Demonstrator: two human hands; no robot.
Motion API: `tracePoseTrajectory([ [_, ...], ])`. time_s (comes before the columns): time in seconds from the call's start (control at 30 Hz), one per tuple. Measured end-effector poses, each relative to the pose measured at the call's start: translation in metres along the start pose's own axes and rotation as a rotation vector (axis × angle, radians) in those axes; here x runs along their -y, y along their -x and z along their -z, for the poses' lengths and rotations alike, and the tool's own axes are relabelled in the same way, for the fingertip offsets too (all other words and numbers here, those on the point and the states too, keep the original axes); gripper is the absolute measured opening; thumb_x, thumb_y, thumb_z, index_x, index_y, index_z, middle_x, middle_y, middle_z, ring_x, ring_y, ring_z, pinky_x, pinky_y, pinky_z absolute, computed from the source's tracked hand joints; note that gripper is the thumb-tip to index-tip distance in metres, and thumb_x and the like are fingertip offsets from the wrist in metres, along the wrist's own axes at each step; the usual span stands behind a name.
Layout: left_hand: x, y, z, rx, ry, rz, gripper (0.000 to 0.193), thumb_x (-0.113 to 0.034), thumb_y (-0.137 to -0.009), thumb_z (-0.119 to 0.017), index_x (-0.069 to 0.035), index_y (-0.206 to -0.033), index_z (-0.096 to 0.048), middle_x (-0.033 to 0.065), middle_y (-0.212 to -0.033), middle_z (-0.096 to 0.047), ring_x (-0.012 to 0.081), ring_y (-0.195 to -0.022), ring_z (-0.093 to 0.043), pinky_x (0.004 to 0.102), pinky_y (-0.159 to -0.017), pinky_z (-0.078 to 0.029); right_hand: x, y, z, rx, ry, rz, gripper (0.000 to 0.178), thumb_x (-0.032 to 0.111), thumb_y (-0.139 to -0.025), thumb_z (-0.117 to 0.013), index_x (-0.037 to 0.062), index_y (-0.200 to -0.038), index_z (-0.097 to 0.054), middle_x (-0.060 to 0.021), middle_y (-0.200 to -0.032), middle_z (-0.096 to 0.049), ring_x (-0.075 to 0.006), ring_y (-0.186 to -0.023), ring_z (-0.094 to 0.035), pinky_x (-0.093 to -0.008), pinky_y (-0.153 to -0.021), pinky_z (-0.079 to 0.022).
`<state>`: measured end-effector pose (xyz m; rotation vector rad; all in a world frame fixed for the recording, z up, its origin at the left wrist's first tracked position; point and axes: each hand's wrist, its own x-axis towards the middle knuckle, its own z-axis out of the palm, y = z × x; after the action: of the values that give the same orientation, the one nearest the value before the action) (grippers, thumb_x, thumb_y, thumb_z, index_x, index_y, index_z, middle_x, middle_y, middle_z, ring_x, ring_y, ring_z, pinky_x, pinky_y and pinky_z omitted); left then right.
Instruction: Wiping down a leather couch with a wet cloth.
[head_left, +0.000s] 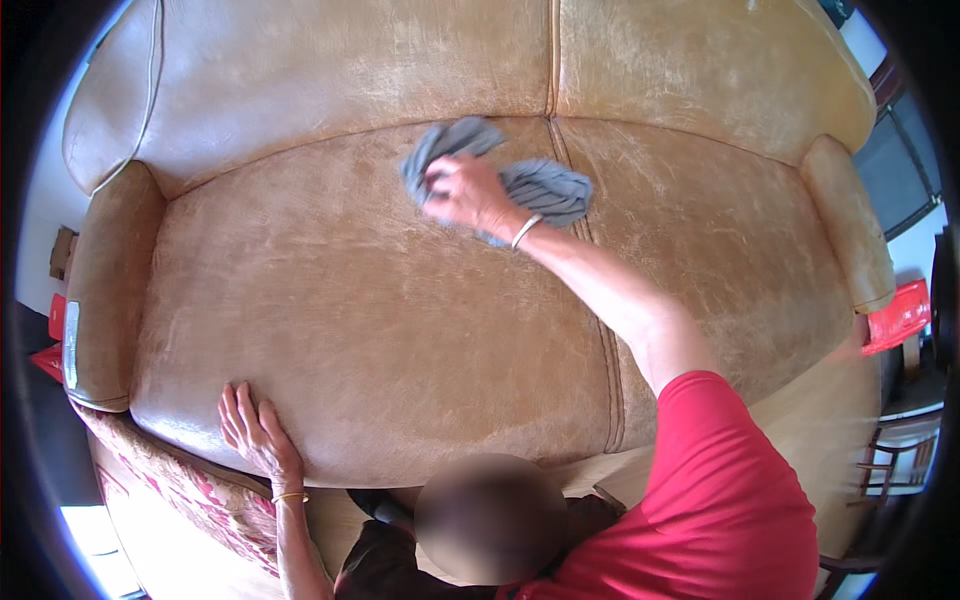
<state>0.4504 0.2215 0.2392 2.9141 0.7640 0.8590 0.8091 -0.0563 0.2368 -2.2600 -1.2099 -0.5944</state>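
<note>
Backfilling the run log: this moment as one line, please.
right hand: grips grey cloth on sofa seat | left hand: palm down on sofa seat, near front edge

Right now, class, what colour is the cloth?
The cloth is bluish grey, showing best in the head view.

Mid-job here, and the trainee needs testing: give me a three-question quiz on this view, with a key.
1. Which hand holds the grey cloth? A) left only B) right only C) both
2. True or false: the left hand is gripping an armrest.
3. Fill in the colour: the sleeve on the arm reaching to the cloth is ____.

Key:
1. B; the right hand has it on the sofa seat.
2. False; it lies on the seat near the front edge.
3. Red.
</note>
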Motion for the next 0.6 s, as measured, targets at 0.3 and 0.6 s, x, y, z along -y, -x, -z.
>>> tracePoseTrajectory([
  [0.3, -0.002, 0.002, 0.006, 0.010, 0.028, 0.008, 0.041, -0.024, -0.088, -0.044, -0.001, -0.121, -0.052, 0.0183, -0.133, -0.045, 0.0347, -0.124, -0.038, 0.0465, -0.105, -0.022, 0.034, 0.026, 0.068, 0.406, -0.484, -0.182, 0.034, 0.033, -0.084, -0.064, 0.0016, -0.072, -0.069, -0.0099, -0.069, -0.066, -0.0135, -0.051, -0.055, -0.0256, -0.049, -0.042],
  [0.6, -0.001, -0.001, 0.005, -0.005, 0.023, -0.004, 0.041, -0.024, -0.088, -0.044, -0.001, -0.121, -0.053, 0.0183, -0.131, -0.046, 0.0351, -0.123, -0.039, 0.0457, -0.105, -0.022, -0.034, 0.066, 0.119, -0.039, -0.009, -0.244, 0.030, -0.004, -0.078, -0.055, 0.0030, -0.106, -0.063, -0.0120, -0.099, -0.064, -0.0229, -0.094, -0.062, -0.0339, -0.078, -0.050],
])
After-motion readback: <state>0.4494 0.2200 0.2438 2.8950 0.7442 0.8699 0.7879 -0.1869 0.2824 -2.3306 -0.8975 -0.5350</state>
